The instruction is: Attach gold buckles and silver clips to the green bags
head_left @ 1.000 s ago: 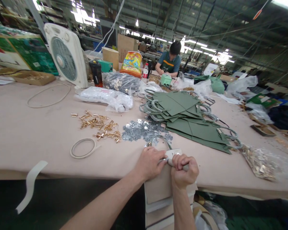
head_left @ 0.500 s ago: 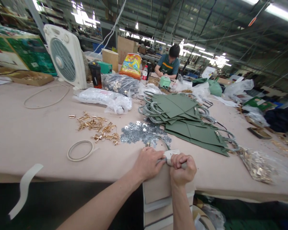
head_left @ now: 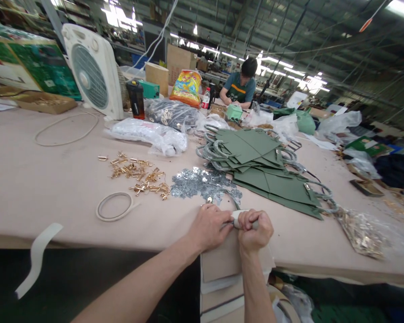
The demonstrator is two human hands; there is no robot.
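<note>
The left hand (head_left: 208, 229) and right hand (head_left: 256, 231) both clench a pale rolled strap (head_left: 237, 217), perhaps a bag handle, though the fingers hide most of it. It sits over the near edge of the cloth-covered table (head_left: 40, 188). Silver metal pieces (head_left: 202, 183) lie at 12 o'clock, gold fittings (head_left: 134, 177) at 10, stacked green bags (head_left: 256, 157) at 1, and beige panels (head_left: 220, 262) at 6.

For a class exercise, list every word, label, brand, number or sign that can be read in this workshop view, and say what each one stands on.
No text here can be read.
Orange-and-yellow printed bag: lettering too blurred to read.
Green and white printed board: print too small to read.
Plastic bottle: label too small to read.
</note>
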